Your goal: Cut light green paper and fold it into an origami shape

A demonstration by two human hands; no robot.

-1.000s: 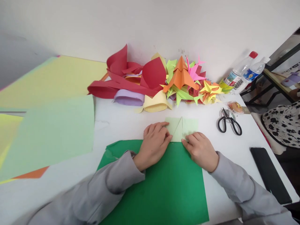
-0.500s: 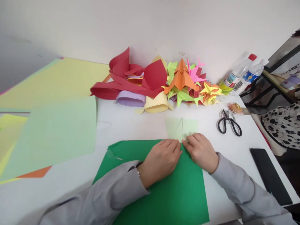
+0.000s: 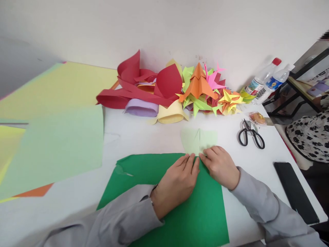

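Observation:
A small pale green folded paper (image 3: pixel 199 140) lies on the white table (image 3: pixel 144 135), just beyond a dark green sheet (image 3: pixel 200 212). My left hand (image 3: pixel 177 183) rests flat on the dark green sheet, fingers stretched out together, fingertips at the folded paper's near edge. My right hand (image 3: pixel 221 166) is curled, its fingertips pressing the near corner of the pale green paper. The two hands almost touch at the fingertips.
A heap of coloured paper scraps and folded figures (image 3: pixel 177 91) lies against the wall. Large pale green and yellow sheets (image 3: pixel 56 144) cover the left. Black scissors (image 3: pixel 250 133), two bottles (image 3: pixel 267 79) and a black phone (image 3: pixel 295 192) are on the right.
My left hand has slid off the pale green folded paper, back toward me and to the right, onto the dark green sheet. My right hand has stayed put.

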